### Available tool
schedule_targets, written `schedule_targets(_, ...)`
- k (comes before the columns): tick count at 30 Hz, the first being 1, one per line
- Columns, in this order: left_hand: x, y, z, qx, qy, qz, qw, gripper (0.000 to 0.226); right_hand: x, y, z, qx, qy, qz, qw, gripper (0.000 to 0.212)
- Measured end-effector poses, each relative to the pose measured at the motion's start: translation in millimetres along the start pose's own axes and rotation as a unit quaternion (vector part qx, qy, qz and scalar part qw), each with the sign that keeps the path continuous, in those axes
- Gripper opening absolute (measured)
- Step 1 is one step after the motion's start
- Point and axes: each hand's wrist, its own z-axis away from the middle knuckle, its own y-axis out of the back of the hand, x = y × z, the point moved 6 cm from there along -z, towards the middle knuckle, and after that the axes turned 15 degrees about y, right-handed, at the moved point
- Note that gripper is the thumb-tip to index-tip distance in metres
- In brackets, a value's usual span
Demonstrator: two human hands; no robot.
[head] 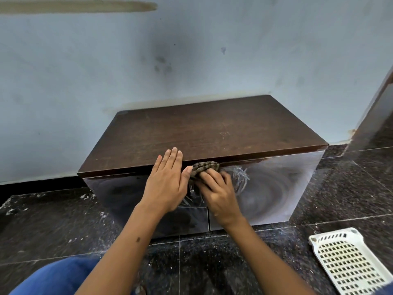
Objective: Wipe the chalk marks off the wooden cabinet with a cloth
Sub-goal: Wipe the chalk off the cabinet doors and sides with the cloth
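Low dark wooden cabinet (212,128) sits on the black speckled tiled floor (63,220), back against a pale blue wall (85,71). Top panel is matte brown wood; glossy front is split into two doors, seam visible near the bottom centre. Left hand (168,182) is flat and spread open, palm down, fingers (174,156) lying over the front edge of the top panel, heel of the hand hanging down in front of the left door. It holds nothing. Right hand (217,192) is closed around a bunched brown-grey cloth (205,168), pressing it against the upper front of the cabinet just under the top panel's lip, close to the door seam. The two hands are just beside each other, left thumb nearly touching the cloth. White chalk marks (240,177) show as a scribbled cluster on the right door, immediately right of the right hand. Fainter white scratches sit lower on the left door, partly hidden under the left wrist. Hazy swirled smears cover much of the right door's gloss. A small metal handle or lock (192,190) peeks between the hands; can't tell which. Wall has dark smudges above the cabinet. Floor shows white dust specks left of the cabinet. White perforated plastic basket (348,262) lies on the floor at lower right, well apart from the cabinet. Blue-clad knee (61,277) at bottom left.
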Motion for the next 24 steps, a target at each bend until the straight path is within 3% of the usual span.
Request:
schedule_targets(3,-2,0,1,0.001,-0.005,0.009,1.0,0.091,16,10,14,0.024,-0.02,0.038,0.999,0.021)
schedule_targets(8,-4,-1,0,0.008,-0.012,0.012,1.0,0.088,71,35,65,0.056,-0.167,0.086,0.981,0.019)
schedule_targets(13,-3,-2,0,0.013,-0.013,0.01,1.0,0.088,66,30,64,0.107,-0.294,0.014,0.95,0.024)
schedule_targets(20,-2,-4,1,0.02,-0.008,-0.003,1.0,0.087,25,5,33,0.054,-0.092,0.055,0.993,0.026)
schedule_targets(22,-3,-3,1,0.018,-0.009,0.004,1.0,0.087,32,4,43,0.03,-0.079,0.069,0.994,0.027)
schedule_targets(24,-3,-3,1,0.015,-0.01,0.009,1.0,0.087,46,6,66,0.026,-0.121,0.069,0.99,0.03)
